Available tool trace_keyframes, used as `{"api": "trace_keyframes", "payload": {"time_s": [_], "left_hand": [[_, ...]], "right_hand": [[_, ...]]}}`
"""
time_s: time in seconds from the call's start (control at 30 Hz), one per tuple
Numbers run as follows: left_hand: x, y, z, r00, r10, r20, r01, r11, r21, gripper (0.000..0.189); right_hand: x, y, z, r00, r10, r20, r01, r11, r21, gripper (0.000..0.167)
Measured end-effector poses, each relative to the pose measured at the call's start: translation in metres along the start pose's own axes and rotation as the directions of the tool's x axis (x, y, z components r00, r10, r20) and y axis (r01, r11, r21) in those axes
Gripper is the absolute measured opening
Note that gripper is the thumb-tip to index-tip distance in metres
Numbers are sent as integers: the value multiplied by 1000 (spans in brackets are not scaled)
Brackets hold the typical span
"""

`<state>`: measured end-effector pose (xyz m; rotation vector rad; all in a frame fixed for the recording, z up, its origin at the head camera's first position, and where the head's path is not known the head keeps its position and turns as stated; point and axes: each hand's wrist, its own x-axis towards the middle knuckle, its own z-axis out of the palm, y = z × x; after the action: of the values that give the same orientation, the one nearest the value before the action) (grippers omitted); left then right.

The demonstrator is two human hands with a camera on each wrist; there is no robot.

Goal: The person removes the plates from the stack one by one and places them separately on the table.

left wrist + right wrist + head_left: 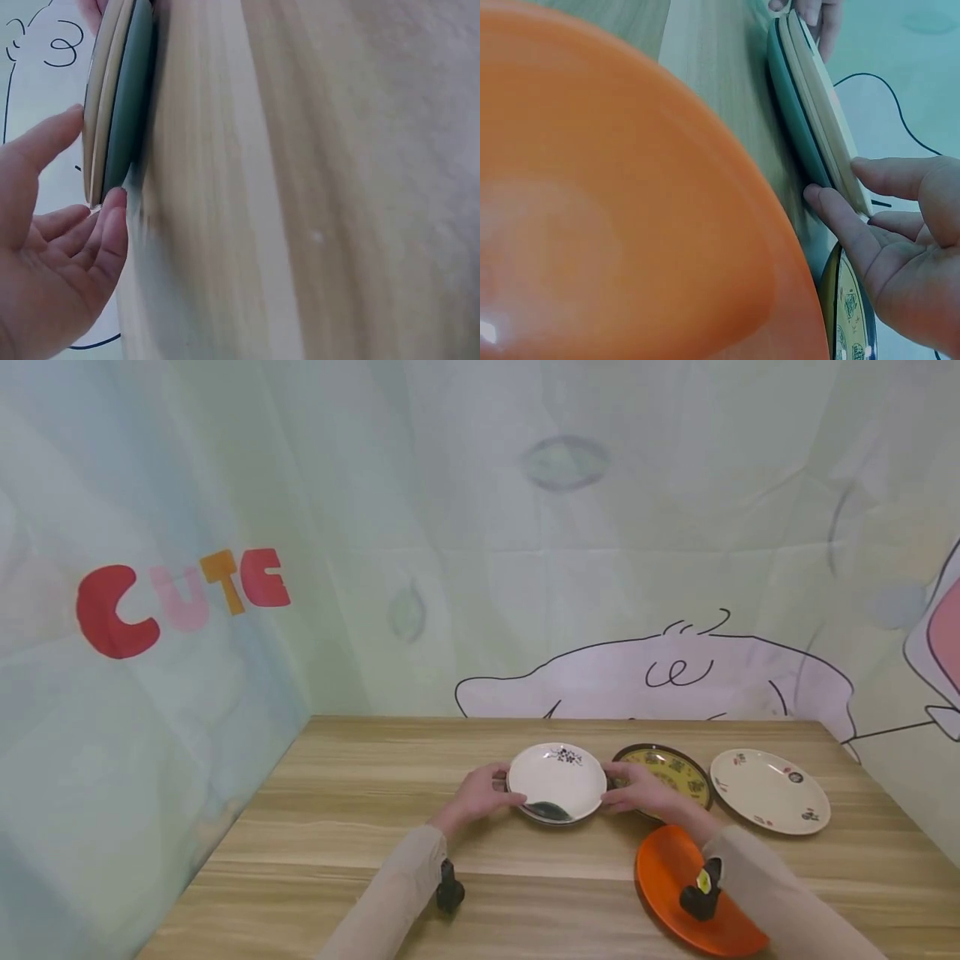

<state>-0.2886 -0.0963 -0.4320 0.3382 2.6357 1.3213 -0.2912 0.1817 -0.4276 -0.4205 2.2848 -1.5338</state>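
Note:
A small stack of plates stands in the middle of the table, between both hands. On top is a white plate [555, 785] with a dark flower sprig and a green leaf shape. The left wrist view shows cream rims above a green plate [131, 90] at the bottom. My left hand [482, 793] holds the stack's left rim, thumb at the upper edge and fingertips underneath. Opposite it, my right hand [641, 787] pinches the right rim the same way. Whether the stack touches the table or is slightly raised, I cannot tell.
Behind the right hand lies a yellow patterned plate [678, 768] with a dark rim. A cream oval plate [772, 789] is farther right. An orange plate [663, 881] sits nearer, under the right forearm. A printed cloth [420, 527] hangs behind the wooden table [360, 827].

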Motion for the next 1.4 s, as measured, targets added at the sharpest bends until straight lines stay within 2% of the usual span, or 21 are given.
{"api": "trace_keyframes", "payload": {"time_s": [0.2,0.47,0.87,1.13,1.4], "left_hand": [[3,2,-1,1000,-1,-31,2,999,42,55],[5,1,2,999,-13,-49,12,1000,-23,54],[8,5,5,988,-111,-105,96,986,-140,54],[5,6,1,987,-137,-89,120,978,-170,57],[4,7,1,986,-135,-102,116,977,-177,58]], "right_hand": [[1,-3,4,1000,21,-17,-21,1000,6,62],[0,-4,11,998,41,-52,-42,999,-8,63],[2,-3,16,992,72,-100,-76,996,-37,65],[3,-4,19,989,76,-125,-86,993,-75,62],[2,-7,19,988,87,-129,-94,994,-48,63]]}}
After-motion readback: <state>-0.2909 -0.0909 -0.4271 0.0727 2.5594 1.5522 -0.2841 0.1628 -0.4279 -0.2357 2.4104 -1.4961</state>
